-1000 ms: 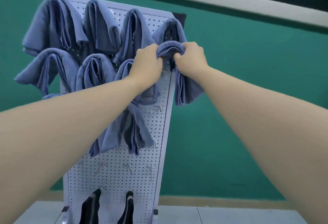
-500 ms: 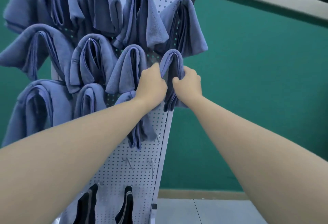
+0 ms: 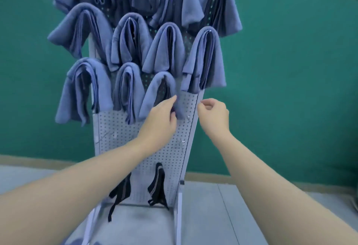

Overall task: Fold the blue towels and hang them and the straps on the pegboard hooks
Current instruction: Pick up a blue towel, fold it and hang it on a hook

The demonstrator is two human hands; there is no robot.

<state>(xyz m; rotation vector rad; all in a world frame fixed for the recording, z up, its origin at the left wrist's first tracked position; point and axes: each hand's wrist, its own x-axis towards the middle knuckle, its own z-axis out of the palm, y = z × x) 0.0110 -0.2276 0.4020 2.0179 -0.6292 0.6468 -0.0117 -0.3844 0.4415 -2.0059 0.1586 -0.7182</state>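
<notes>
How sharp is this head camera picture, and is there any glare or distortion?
Head view: soft overall, the two hanging black straps smeared; wide-angle bending makes the white perforated pegboard flare upward; lighting even and diffuse, no glare, faint shadows under the folded blue towels.

wall [image 3: 290,70]: teal green | skirting [image 3: 251,178]: tan | floor [image 3: 203,215]: pale grey panels
</notes>
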